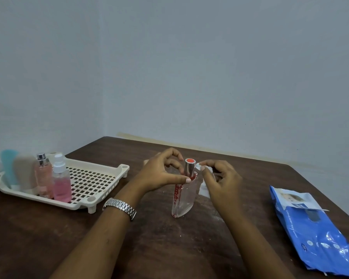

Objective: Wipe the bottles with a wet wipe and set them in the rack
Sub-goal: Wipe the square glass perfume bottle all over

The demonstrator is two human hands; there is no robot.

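Four bottles (61, 185) already stand at the rack's (101, 184) left end; the clear bottle (184, 198) stands mid-desk (169, 248), left hand (163, 174) pinching its neck, right hand (220, 178) pinching the wipe (203, 190) beside its cap; wiping and racking remain.

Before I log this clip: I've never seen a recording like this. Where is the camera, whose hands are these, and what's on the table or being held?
There is no machine here. One camera sits on a person's head, looking forward and down, so both arms are the wearer's own. The left hand, which wears a wristwatch, pinches the neck of a clear bottle with a silver cap, upright on the brown table. The right hand holds a white wet wipe close beside the cap. At left, a cream rack holds two tubes and two pink bottles. At right lies a blue pack of wipes.
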